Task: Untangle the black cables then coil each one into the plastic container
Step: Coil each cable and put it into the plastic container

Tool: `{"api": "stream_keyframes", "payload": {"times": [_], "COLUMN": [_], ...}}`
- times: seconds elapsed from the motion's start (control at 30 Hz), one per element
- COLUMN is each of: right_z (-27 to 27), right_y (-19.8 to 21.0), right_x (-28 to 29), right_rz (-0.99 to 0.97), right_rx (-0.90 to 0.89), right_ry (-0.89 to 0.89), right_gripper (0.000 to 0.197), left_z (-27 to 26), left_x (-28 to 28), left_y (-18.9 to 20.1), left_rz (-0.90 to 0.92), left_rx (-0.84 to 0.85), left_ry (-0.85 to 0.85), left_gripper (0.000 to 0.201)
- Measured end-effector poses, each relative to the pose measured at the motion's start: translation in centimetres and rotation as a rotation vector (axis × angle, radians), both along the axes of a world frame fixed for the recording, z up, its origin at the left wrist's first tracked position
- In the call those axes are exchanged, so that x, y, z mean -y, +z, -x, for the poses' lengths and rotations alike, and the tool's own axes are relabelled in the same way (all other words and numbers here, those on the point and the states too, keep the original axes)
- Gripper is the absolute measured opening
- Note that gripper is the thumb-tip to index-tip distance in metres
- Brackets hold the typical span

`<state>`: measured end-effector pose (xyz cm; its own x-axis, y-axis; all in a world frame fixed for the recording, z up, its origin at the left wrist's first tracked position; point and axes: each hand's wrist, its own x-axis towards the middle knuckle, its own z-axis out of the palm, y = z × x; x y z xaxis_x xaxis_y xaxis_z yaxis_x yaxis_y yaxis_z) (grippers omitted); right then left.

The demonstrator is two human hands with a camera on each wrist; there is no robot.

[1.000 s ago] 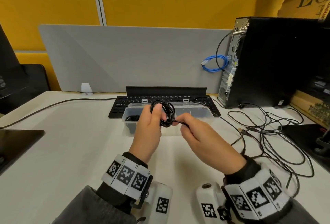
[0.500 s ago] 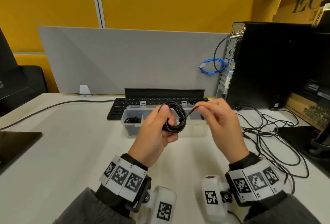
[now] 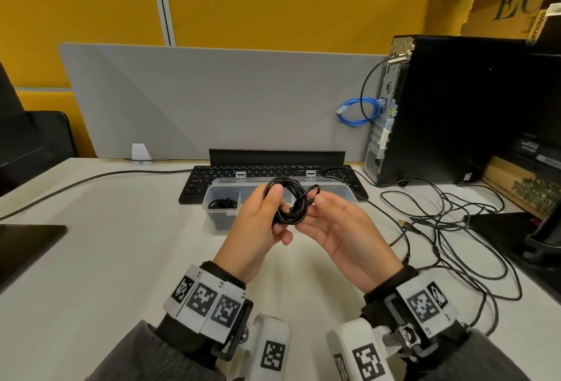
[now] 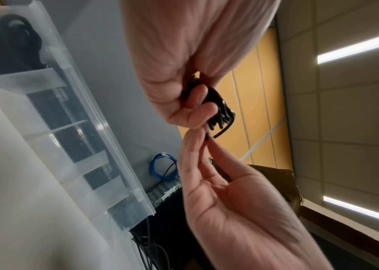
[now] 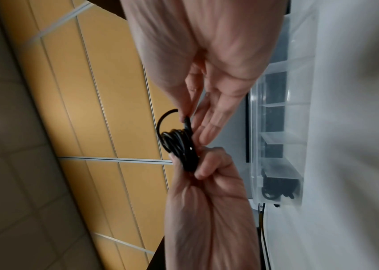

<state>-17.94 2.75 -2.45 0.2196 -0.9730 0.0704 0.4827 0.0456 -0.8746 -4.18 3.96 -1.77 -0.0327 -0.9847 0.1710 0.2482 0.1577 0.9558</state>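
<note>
Centrally, seen from the head camera, two bare hands hold a small coil of black cable point(image 3: 287, 203) in the air just above the near edge of a clear plastic container point(image 3: 349, 191) that sits on the pale worktop point(image 3: 121, 244). The left hand point(image 3: 258, 229) has its fingers and thumb curled round the coil, gripping the bundled loops. The right hand point(image 3: 337, 229) lies palm up beside it, pinching the cable's loose end between thumb and fingertips while its other fingers stay fairly straight. Only this view shows the wider desk: a black keyboard point(image 3: 200, 180) just beyond the container, a grey divider panel point(image 3: 212, 98) behind that, a black computer tower point(image 3: 455, 107) at the far right with a blue cable point(image 3: 355, 112) looped beside it, and a loose tangle of black cables point(image 3: 455, 229) spread over the worktop to the right. The left wrist view adds what the head view hides: the container is split by translucent dividers, and one end compartment already holds a dark bundle point(image 4: 10, 42). The right wrist view shows the held coil edge-on as several glossy black turns stacked tightly, with one short arc of cable curving out to the pinching fingers point(image 5: 188, 102).
</note>
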Motion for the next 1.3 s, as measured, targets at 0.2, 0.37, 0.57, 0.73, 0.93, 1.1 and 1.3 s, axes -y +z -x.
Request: {"api": "stream_keyframes", "payload": {"times": [0.2, 0.37, 0.57, 0.73, 0.93, 1.1, 1.3], "right_z": [0.3, 0.1, 0.1, -0.4, 0.1, 0.5, 0.6], "right_y": [0.2, -0.3, -0.2, 0.1, -0.5, -0.8, -0.6], "right_x": [-0.4, -0.2, -0.3, -0.8, -0.2, -0.2, -0.1], "right_rz": [0.022, -0.01, 0.084, 0.217, 0.126, 0.009, 0.276], "right_rx": [0.025, 0.076, -0.152, -0.339, -0.331, -0.294, -0.644], "right_ry": [0.006, 0.004, -0.009, -0.136, -0.028, 0.049, -0.228], "right_gripper": [0.015, 0.022, 0.018, 0.041, 0.03, 0.033, 0.015], "left_z": [-0.1, 0.1, 0.2, 0.1, 0.5, 0.6, -0.3], "left_x": [0.3, 0.2, 0.3, 0.3, -0.1, -0.1, 0.2], "left_y": [-0.5, -0.6, -0.7, -0.7, -0.4, -0.4, -0.4], "left_rz": [0.045, 0.103, 0.144, 0.181, 0.243, 0.063, 0.011], "left_rx": [0.148, 0.153, 0.146, 0.164, 0.182, 0.11, 0.285], "left_ry": [0.008, 0.038, 0.091, 0.081, 0.02, -0.006, 0.026], "left_gripper": [0.021, 0.018, 0.016, 0.013, 0.012, 0.017, 0.037]}}
